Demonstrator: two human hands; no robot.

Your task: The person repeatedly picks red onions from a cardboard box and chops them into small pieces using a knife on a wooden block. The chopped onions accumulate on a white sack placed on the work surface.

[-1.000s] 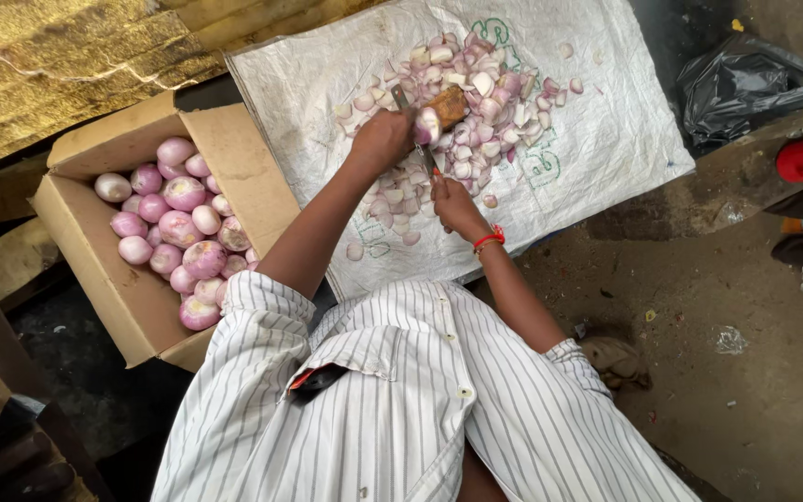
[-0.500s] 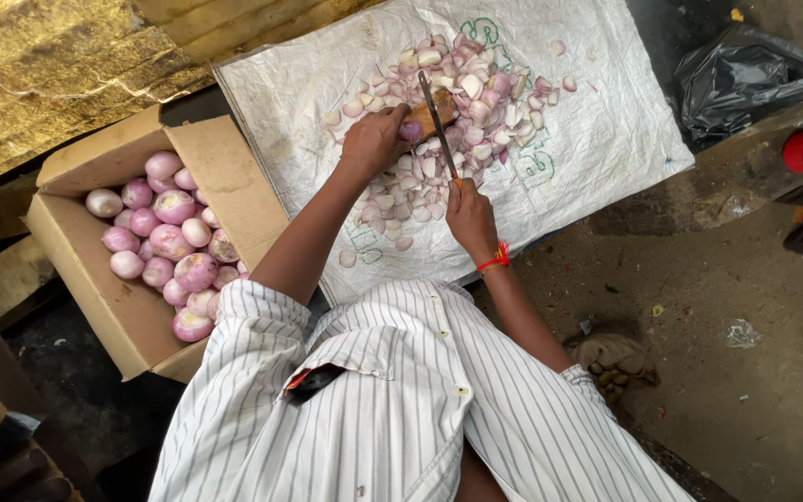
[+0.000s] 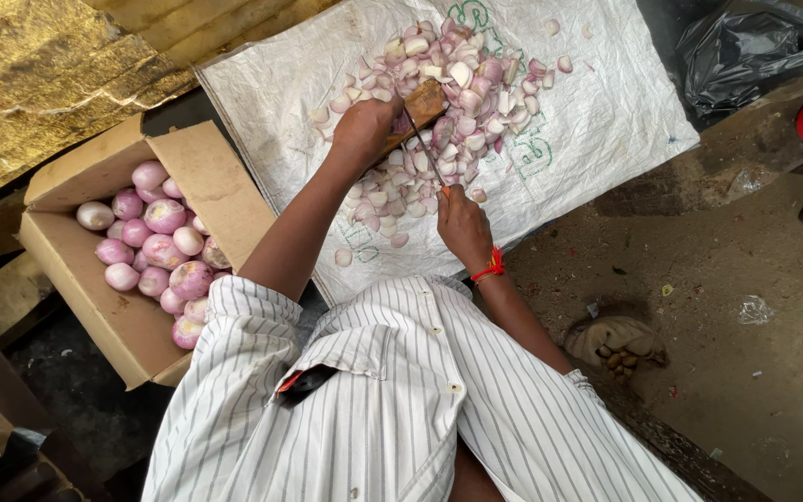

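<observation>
Open brown cardboard box (image 3: 123, 307) of whole pink onions (image 3: 155, 246) at left; black plastic bag (image 3: 745, 46) top right | right hand (image 3: 462, 228) fisted around knife (image 3: 425, 153), blade up toward wooden block (image 3: 420, 107) | left hand (image 3: 364, 130) pressed closed on block | cut onion pieces (image 3: 457, 93) around both | white woven sack (image 3: 597, 121) with green print, on dirt floor (image 3: 745, 279)
</observation>
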